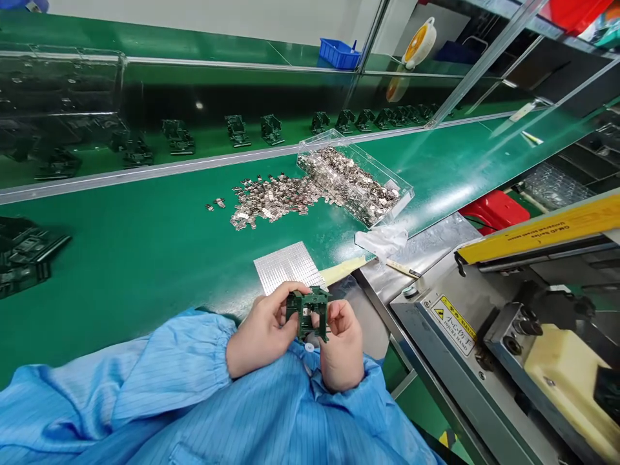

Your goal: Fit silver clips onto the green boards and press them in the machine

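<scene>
Both my hands hold one small dark green plastic part (pixel 307 312) close to my body, over the near edge of the green bench. My left hand (pixel 264 329) grips its left side with fingers curled. My right hand (pixel 341 345) pinches its right side. Light blue sleeves cover both arms. Just beyond the part lies a sheet of small silver squares (pixel 285 265). Farther off, a heap of loose small metal pieces (pixel 271 199) spills from a clear plastic box (pixel 402 192) filled with the same pieces.
A row of dark green parts (pixel 271 129) sits along the raised conveyor behind a metal rail. More dark parts (pixel 24 255) lie at the left. A metal machine with a yellow warning label (pixel 454 323) stands at the right. A blue bin (pixel 339 53) sits far back.
</scene>
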`<state>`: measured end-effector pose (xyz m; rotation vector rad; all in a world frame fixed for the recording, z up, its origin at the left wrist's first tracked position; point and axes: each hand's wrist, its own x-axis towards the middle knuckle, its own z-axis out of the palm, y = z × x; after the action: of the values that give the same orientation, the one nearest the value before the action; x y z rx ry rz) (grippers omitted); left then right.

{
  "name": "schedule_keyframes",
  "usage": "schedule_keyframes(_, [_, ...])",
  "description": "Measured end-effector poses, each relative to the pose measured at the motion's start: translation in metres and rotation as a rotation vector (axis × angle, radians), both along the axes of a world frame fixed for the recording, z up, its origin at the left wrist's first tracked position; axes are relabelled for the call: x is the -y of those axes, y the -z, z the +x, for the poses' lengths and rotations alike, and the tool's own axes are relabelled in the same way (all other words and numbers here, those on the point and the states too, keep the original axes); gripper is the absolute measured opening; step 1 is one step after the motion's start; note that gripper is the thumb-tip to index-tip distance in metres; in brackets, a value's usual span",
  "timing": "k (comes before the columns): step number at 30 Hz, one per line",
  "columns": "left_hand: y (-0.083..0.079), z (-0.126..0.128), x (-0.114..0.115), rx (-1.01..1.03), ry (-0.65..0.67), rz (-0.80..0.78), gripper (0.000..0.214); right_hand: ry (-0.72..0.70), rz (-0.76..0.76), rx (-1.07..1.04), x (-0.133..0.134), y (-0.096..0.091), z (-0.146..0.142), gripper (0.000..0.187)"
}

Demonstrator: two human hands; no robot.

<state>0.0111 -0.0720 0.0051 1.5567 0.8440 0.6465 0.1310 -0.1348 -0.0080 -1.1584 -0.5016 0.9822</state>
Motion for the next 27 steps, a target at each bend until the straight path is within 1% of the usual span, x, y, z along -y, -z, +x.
schedule_keyframes(4, [0.001,-0.001,0.004,-0.035,0.042,0.017,0.031,0.027,0.0,-0.015,0.007,0.006,0.0,0.034])
schedule_keyframes(6, [-0.001,-0.002,0.0,-0.056,0.097,0.031,0.03,0.02,-0.005,-0.002,0.011,0.011,0.005,0.031])
schedule_keyframes(8, [-0.004,-0.001,-0.013,-0.068,0.145,0.074,0.03,0.025,-0.044,0.031,0.014,0.018,0.014,0.025])
schedule_keyframes(9, [-0.005,0.001,-0.023,-0.072,0.141,0.113,0.031,0.032,-0.08,0.067,0.014,0.021,0.02,0.024])
schedule_keyframes(12, [-0.002,0.011,-0.057,-0.056,0.033,0.252,0.033,0.018,-0.201,0.291,0.007,0.034,0.035,0.033])
schedule_keyframes(14, [0.005,0.02,-0.074,-0.022,-0.04,0.295,0.034,-0.018,-0.23,0.426,-0.003,0.043,0.038,0.039])
schedule_keyframes(15, [0.009,0.024,-0.079,-0.006,-0.063,0.3,0.035,-0.028,-0.229,0.466,-0.008,0.047,0.037,0.039])
schedule_keyframes(17, [0.016,0.029,-0.081,-0.001,-0.094,0.303,0.036,-0.016,-0.216,0.507,-0.018,0.054,0.032,0.039])
schedule_keyframes(20, [0.02,0.03,-0.073,-0.047,-0.112,0.317,0.037,0.035,-0.189,0.555,-0.024,0.063,0.023,0.041])
schedule_keyframes(23, [0.016,0.029,-0.067,-0.094,-0.144,0.337,0.036,0.067,-0.144,0.599,-0.024,0.069,0.02,0.041])
schedule_keyframes(27, [0.011,0.031,-0.068,-0.158,-0.186,0.366,0.035,0.06,-0.091,0.653,-0.023,0.076,0.027,0.042])
